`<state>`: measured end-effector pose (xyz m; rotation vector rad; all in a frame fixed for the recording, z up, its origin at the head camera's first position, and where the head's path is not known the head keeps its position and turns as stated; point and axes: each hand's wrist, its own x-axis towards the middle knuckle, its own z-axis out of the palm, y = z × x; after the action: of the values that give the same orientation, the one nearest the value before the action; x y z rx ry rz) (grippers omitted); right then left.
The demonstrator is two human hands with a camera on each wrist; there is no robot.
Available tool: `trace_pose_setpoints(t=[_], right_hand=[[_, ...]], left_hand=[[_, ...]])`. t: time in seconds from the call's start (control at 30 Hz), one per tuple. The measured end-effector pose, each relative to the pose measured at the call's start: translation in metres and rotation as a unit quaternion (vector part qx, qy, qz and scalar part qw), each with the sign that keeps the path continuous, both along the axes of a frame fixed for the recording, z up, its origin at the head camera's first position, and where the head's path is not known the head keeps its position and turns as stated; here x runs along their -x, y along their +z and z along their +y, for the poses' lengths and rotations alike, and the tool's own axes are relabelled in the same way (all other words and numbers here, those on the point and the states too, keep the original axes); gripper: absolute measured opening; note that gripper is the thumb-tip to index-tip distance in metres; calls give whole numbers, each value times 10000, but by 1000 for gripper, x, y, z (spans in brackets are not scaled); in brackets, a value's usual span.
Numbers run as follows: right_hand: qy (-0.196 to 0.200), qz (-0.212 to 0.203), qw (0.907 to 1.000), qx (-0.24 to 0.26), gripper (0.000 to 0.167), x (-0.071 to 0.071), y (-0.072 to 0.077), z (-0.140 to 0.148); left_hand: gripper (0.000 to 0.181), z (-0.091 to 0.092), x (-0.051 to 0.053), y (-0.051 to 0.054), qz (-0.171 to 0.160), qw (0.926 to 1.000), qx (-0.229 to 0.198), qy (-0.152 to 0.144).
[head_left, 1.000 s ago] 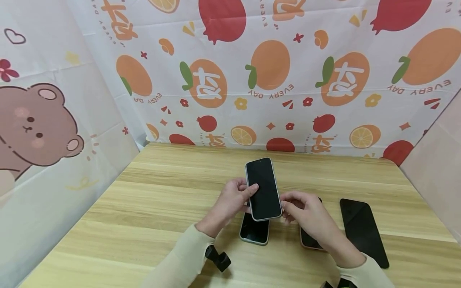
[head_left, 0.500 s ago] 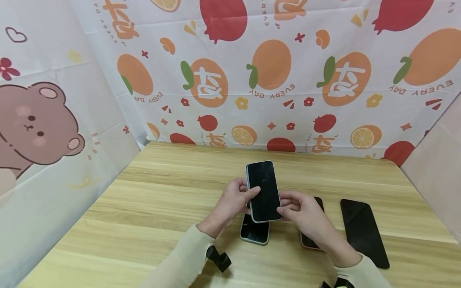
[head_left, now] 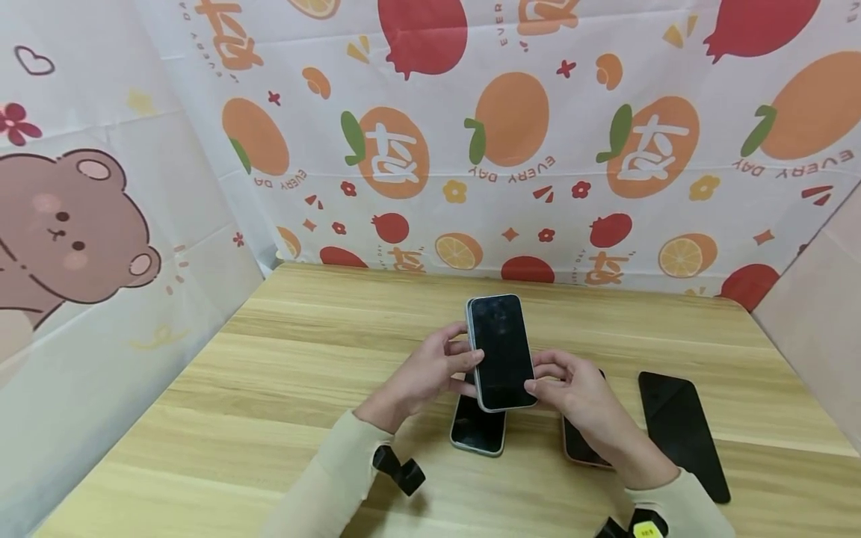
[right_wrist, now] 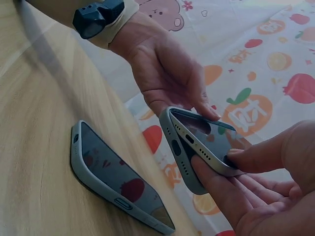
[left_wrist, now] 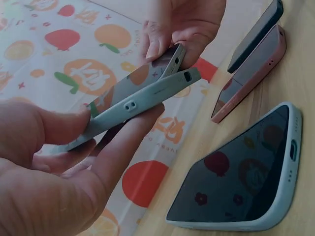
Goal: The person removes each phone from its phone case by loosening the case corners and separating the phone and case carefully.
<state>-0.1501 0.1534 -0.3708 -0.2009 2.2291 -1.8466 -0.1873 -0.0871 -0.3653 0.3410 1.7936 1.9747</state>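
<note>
A smartphone (head_left: 504, 344) with a black screen and silver frame is tilted partway out of a pale green phone case (left_wrist: 130, 105), above the table. My left hand (head_left: 430, 370) grips the case and phone along the left side, thumb over the rim at the screen and fingers behind. With thumb and fingers, my right hand (head_left: 578, 392) pinches the phone's lower right corner. In the right wrist view, a gap shows between the phone's bottom end (right_wrist: 194, 142) and the case, with a right fingertip in it. The opposite ends of both are covered by the left hand.
Below the hands lies another phone in a pale case (head_left: 477, 430). A phone with a pink edge (left_wrist: 251, 73) lies partly under the right forearm. Farther right is a larger black phone (head_left: 682, 433). A printed cloth (head_left: 511, 187) hangs behind the wooden table (head_left: 282, 373).
My right thumb has come round onto the phone's front at the lower right corner. The phone and case have shifted slightly to the right in the head view, with both hands on them.
</note>
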Motion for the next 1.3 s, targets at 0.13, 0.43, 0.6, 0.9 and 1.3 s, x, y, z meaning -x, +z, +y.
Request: trace_pose_setpoints(t=[0.13,0.43,0.6,0.9,1.3], right_hand=[[55,-9,9999,91,43,1,-1,-1],[129,-119,9996,202,44,3,-2,1],[133,-235,9989,389,48,8,-5,10],[-53,-518,9981,325,47,30,-8,16],[38,-737,9927,954,49,61,-11,15]], left_hand=[[46,-2,-1,2,-47,9999,-122,67],[46,-13,0,-2,-105,9998,-53,159],[45,-30,3,-5,-129,9986,316,393],[47,-61,1,-7,12,9904,1144,775],[44,-84,-2,-14,160,9774,1905,901]])
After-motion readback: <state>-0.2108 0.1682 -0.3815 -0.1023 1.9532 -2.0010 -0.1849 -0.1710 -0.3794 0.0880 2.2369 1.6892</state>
